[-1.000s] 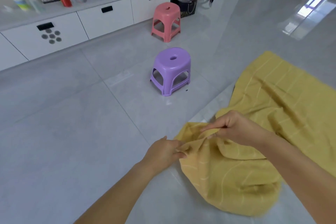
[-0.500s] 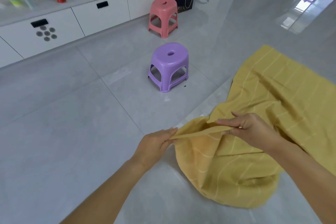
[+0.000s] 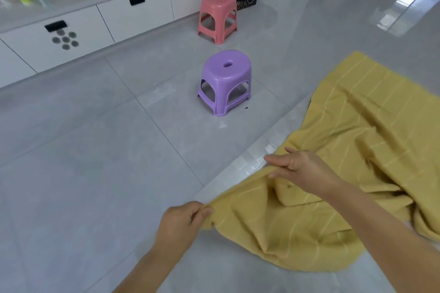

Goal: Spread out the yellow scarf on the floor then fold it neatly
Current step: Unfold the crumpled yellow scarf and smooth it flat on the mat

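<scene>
The yellow scarf, with thin pale stripes, lies rumpled on the grey tiled floor at the right and runs out of the frame's right edge. My left hand pinches its near-left corner just above the floor. My right hand pinches the same edge further right, so the edge is stretched between the two hands. The cloth below that edge sags in folds.
A purple plastic stool stands on the floor just beyond the scarf's left side, a pink stool behind it. White drawers with a cluttered top line the back wall. Bare floor spreads to the left.
My hands have drawn apart along the scarf's edge, the left one toward me and leftward, pulling the bunched corner out into a stretched line.
</scene>
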A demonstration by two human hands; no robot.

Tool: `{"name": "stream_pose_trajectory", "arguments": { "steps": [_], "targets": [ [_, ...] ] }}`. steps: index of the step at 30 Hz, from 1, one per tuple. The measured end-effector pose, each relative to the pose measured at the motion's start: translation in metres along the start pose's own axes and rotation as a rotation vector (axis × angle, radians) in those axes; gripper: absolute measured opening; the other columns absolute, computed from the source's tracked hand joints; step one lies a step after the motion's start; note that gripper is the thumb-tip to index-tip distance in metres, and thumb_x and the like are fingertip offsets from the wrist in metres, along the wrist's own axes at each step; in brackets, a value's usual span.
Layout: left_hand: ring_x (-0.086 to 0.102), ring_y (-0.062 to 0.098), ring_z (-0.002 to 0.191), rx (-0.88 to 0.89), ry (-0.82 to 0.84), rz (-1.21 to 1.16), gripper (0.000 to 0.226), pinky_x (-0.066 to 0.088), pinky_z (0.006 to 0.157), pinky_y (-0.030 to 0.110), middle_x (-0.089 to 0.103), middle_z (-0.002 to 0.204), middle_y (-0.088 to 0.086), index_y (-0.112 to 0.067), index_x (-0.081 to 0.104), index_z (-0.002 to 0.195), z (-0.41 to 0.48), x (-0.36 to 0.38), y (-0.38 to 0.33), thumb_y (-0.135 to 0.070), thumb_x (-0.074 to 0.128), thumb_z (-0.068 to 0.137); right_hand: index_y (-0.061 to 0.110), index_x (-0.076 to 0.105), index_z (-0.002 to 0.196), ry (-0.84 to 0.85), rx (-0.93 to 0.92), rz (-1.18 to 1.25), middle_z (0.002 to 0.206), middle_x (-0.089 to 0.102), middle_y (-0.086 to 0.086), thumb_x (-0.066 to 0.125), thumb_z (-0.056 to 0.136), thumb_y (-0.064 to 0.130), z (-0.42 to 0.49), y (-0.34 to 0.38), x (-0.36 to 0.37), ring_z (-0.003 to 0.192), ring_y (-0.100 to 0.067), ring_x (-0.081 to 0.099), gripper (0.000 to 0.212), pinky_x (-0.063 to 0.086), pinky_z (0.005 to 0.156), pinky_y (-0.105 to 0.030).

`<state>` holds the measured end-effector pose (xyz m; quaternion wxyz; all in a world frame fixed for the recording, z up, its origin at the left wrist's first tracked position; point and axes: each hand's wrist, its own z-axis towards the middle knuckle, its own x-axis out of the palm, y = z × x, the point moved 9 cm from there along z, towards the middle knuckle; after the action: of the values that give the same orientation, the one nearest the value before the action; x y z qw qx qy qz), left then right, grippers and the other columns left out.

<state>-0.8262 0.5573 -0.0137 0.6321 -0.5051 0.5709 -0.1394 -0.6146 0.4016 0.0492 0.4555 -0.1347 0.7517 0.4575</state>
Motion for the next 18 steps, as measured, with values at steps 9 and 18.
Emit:
{"name": "stream_pose_trajectory", "arguments": {
  "steps": [9,18],
  "targets": [
    [0.060,0.023,0.099,-0.397,0.185,0.548,0.020,0.045,0.076,0.031,0.066,0.098,-0.001,-0.022,0.061,0.099,-0.001,0.012,0.136,-0.038,0.052,0.091,0.025,-0.001,0.149,0.254,0.429,-0.108,0.143,-0.010,0.024,0.050,0.069,0.076,-0.099,-0.128,0.093,0.142,-0.006,0.013,0.107,0.006,0.115,-0.027],
    [-0.004,0.010,0.139,0.362,0.458,0.529,0.084,0.013,0.116,0.029,-0.002,0.152,-0.002,-0.011,0.000,0.148,-0.001,0.175,-0.027,-0.038,0.055,0.091,0.016,-0.012,0.147,-0.019,0.861,0.074,0.157,-0.012,0.003,0.051,0.081,0.063,-0.259,-0.208,0.137,0.143,-0.008,-0.005,0.103,0.004,0.117,-0.041]
  ]
}}
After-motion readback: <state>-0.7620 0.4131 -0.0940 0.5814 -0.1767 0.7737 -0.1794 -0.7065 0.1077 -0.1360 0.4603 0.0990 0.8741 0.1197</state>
